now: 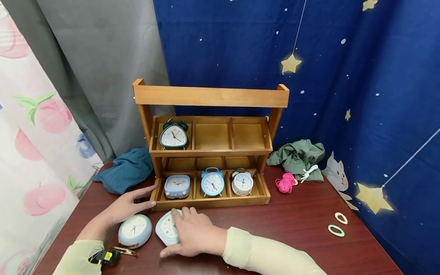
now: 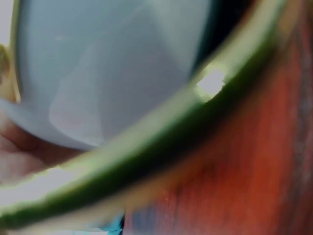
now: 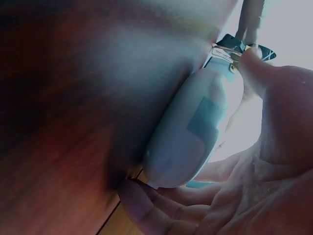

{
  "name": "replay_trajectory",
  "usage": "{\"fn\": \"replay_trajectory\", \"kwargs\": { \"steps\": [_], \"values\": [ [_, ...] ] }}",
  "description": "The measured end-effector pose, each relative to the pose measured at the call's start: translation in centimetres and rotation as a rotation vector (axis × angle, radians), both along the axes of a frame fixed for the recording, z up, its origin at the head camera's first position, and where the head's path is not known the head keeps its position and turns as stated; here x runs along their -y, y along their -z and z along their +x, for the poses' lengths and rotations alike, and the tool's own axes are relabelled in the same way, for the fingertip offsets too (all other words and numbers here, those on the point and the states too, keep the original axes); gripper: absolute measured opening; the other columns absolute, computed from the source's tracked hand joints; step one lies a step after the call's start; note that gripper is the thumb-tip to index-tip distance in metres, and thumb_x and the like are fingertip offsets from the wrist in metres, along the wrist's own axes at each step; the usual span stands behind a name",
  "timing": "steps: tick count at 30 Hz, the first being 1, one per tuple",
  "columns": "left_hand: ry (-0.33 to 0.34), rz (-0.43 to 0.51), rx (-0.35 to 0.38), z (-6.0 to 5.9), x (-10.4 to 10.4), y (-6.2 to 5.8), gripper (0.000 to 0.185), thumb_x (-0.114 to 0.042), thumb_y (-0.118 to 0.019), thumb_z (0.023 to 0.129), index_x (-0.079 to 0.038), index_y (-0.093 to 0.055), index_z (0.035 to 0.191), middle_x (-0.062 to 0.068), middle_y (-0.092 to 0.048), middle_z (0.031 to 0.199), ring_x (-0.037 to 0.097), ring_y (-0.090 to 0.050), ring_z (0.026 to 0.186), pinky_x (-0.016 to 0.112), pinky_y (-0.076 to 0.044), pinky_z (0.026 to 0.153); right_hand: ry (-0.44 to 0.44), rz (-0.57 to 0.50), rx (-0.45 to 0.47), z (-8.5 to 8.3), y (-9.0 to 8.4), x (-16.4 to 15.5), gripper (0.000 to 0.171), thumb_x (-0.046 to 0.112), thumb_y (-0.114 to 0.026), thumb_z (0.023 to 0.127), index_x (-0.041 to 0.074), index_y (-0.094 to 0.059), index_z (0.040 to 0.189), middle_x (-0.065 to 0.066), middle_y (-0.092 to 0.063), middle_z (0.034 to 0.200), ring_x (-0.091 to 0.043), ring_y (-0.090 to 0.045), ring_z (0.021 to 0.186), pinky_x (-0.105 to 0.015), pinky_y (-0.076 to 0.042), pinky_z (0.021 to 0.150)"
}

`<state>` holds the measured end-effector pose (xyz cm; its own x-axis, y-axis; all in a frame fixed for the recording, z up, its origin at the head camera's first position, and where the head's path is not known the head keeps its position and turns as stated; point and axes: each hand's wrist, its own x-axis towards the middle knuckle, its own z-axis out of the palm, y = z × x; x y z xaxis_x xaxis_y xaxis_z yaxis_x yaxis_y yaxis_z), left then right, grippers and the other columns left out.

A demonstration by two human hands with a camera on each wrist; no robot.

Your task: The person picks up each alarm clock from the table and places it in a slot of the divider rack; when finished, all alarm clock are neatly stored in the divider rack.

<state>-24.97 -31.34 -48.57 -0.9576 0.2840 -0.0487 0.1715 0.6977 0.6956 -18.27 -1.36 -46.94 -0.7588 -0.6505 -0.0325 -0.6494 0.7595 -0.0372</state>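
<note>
We curl the right hand (image 1: 192, 233) round the pale rounded clock (image 1: 167, 228) lying on the table (image 1: 292, 229) before the wooden rack (image 1: 209, 152) (left hand (image 1: 128, 206) spread, steadying the rack's corner), lifting it level.

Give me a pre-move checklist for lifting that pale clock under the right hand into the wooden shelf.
1. Right hand grip curls round the pale rounded-square alarm clock: ok.
2. Left hand steadies the wooden two-tier shelf: ok.
3. Free compartment: upper middle compartment empty: ok.
4. Round light-blue clock lies close beside: not ok.
5. Clock face undamaged: cannot tell.
</note>
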Motion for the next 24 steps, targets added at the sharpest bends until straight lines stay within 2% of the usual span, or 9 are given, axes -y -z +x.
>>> {"fn": "replay_trajectory", "kwargs": {
  "steps": [8, 12, 15, 19, 22, 24],
  "values": [
    [0.001, 0.005, -0.006, 0.0, 0.0, 0.0, 0.080, -0.055, -0.076, 0.105, -0.017, -0.050, 0.170, 0.023, -0.051, 0.168, 0.049, -0.051, 0.151, 0.070, -0.049, 0.114, -0.037, 0.032, -0.023, -0.3, 0.2, -0.7, 0.110, 0.088, -0.068, 0.090, 0.020, -0.041, 0.173, -0.001, -0.060, 0.145, -0.015, -0.058, 0.116, -0.029, -0.057, 0.074],
    [0.005, 0.003, -0.003, 0.0, 0.0, 0.1, 0.080, -0.055, -0.076, 0.105, -0.017, -0.050, 0.170, 0.023, -0.051, 0.168, 0.049, -0.052, 0.150, 0.069, -0.049, 0.114, -0.067, 0.010, -0.002, -0.4, 0.1, -1.5, 0.105, 0.072, -0.080, 0.089, 0.020, -0.041, 0.172, -0.003, -0.057, 0.151, -0.016, -0.057, 0.122, -0.028, -0.057, 0.082],
    [0.007, -0.001, -0.010, -0.1, 0.0, 0.1, 0.079, -0.055, -0.076, 0.105, -0.017, -0.050, 0.170, 0.023, -0.052, 0.167, 0.048, -0.052, 0.150, 0.069, -0.049, 0.114, -0.087, -0.008, 0.028, -0.4, 0.0, -2.1, 0.106, 0.063, -0.085, 0.087, 0.022, -0.040, 0.173, -0.006, -0.053, 0.158, -0.018, -0.055, 0.129, -0.028, -0.056, 0.093],
    [0.005, -0.005, -0.019, -0.2, 0.1, 0.1, 0.080, -0.057, -0.075, 0.105, -0.018, -0.050, 0.170, 0.023, -0.052, 0.167, 0.048, -0.053, 0.150, 0.070, -0.048, 0.114, -0.091, -0.031, 0.060, -0.3, -0.2, -2.6, 0.106, 0.076, -0.078, 0.091, 0.024, -0.037, 0.175, -0.009, -0.050, 0.163, -0.020, -0.055, 0.135, -0.032, -0.056, 0.100],
    [0.000, -0.007, -0.014, -0.2, 0.2, 0.2, 0.081, -0.058, -0.075, 0.104, -0.018, -0.050, 0.170, 0.023, -0.052, 0.167, 0.049, -0.052, 0.150, 0.071, -0.048, 0.114, -0.080, -0.042, 0.048, -0.1, -0.3, -2.5, 0.107, 0.085, -0.070, 0.091, 0.024, -0.039, 0.174, -0.007, -0.054, 0.157, -0.019, -0.057, 0.129, -0.032, -0.057, 0.095],
    [-0.007, -0.009, -0.007, -0.2, 0.2, 0.3, 0.081, -0.059, -0.075, 0.104, -0.020, -0.050, 0.170, 0.022, -0.052, 0.167, 0.048, -0.052, 0.150, 0.070, -0.047, 0.115, -0.078, -0.042, 0.030, 0.0, -0.4, -2.4, 0.105, 0.084, -0.070, 0.092, 0.023, -0.042, 0.172, -0.005, -0.057, 0.151, -0.017, -0.058, 0.122, -0.030, -0.058, 0.088]
  ]
}}
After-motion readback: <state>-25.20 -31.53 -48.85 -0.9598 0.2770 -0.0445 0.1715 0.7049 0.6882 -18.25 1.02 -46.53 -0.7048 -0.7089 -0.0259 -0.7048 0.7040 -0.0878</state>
